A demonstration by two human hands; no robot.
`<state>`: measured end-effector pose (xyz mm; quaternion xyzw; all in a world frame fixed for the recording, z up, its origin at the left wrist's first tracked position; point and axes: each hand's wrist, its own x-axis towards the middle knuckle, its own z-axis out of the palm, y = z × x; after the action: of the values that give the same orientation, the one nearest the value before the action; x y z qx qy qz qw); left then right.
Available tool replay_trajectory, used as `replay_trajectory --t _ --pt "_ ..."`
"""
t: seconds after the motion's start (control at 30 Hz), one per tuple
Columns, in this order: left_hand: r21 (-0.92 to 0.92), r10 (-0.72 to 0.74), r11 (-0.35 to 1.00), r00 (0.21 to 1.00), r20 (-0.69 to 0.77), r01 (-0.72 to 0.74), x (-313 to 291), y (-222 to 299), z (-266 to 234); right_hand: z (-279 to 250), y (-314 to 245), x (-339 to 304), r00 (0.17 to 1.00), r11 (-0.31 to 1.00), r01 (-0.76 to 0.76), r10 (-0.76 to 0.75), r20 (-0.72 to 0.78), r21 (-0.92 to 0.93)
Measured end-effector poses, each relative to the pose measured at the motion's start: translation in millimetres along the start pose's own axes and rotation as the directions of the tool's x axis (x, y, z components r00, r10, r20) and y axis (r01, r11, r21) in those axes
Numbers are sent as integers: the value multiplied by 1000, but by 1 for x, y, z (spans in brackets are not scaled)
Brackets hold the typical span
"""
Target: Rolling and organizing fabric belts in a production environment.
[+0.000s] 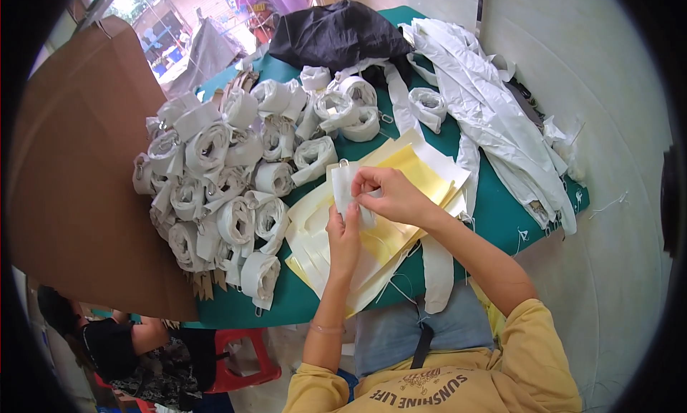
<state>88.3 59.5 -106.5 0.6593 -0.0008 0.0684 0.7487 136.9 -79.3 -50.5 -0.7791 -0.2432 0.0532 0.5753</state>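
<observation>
A white fabric strip (341, 187) with a metal clip (343, 163) at its far end stands up over the table's middle. My left hand (345, 235) grips its near part between thumb and fingers. Against the strip's right side, the fingertips of my right hand (390, 192) are pinched together. Whatever lies between those tips is too small to make out. Below both hands spreads a pile of yellow and white sheets (422, 171), partly covered by my hands and forearms.
Many rolled white straps (236, 220) with metal clips are heaped on the left of the green table (300, 298). A brown board (86, 169) rises beyond them. Long white straps (479, 91) lie at right, black cloth (336, 37) at back. Another person (114, 348) sits at lower left.
</observation>
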Motion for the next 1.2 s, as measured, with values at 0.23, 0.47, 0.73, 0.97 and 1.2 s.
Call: replay_trajectory --t 0.23,0.47,0.73,0.97,1.2 --pt "131 263 964 896 -357 -231 -2 21 23 17 -34 -59 540 609 203 -723 -431 -767" --pt "-235 241 930 952 -188 -282 -54 68 57 38 -65 -86 610 813 224 -547 -573 -538" --pt "-295 249 915 960 -126 -276 -88 70 81 6 -89 -125 763 986 136 -43 -646 96" --pt "-395 163 894 975 -152 -211 -96 60 91 -27 -76 -123 847 813 255 74 -526 524" --pt "-423 -58 905 975 -214 -39 -95 64 103 -67 -41 -99 251 974 133 147 -957 185"
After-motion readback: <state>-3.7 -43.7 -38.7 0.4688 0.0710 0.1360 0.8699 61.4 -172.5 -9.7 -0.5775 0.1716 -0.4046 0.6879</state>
